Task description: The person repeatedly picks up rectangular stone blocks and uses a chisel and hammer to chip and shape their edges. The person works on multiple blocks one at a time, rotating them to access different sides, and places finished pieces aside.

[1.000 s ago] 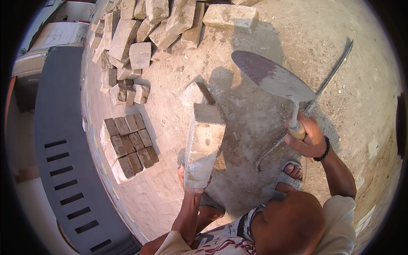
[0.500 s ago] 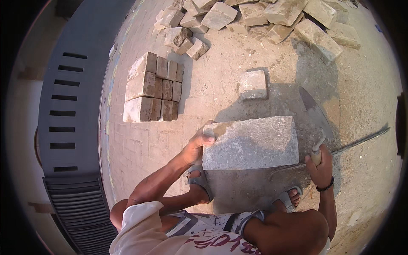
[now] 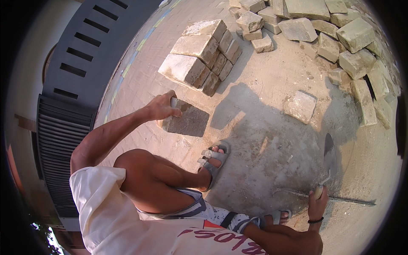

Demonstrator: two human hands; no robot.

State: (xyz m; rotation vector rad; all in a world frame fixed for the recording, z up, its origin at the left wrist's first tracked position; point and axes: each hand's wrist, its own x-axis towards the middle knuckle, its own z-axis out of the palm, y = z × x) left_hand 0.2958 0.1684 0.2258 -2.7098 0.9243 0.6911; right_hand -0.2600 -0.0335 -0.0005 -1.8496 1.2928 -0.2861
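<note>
My left hand [image 3: 162,106] grips the end of a rough stone block [image 3: 188,120], low over the paving beside a neat stack of pale, dusty blocks [image 3: 191,46]. My right hand [image 3: 316,203] is closed round the wooden handle of a trowel at the lower right, its broad metal blade [image 3: 329,151] pointing away from me. A long thin metal rod [image 3: 352,201] lies on the ground by that hand. A lone squarish stone [image 3: 301,106] rests flat beyond the shadowed ground. My sandalled left foot [image 3: 214,161] is just below the held block.
A loose heap of stone blocks [image 3: 355,36] spreads across the upper right. A dark grey gate [image 3: 78,29] with slots and a ribbed section runs along the left side, next to paving [image 3: 127,93] with a faded coloured stripe.
The held block has swung from in front of me to the left, near the stack, in my left hand. My right hand and trowel have moved lower in the view as it turned.
</note>
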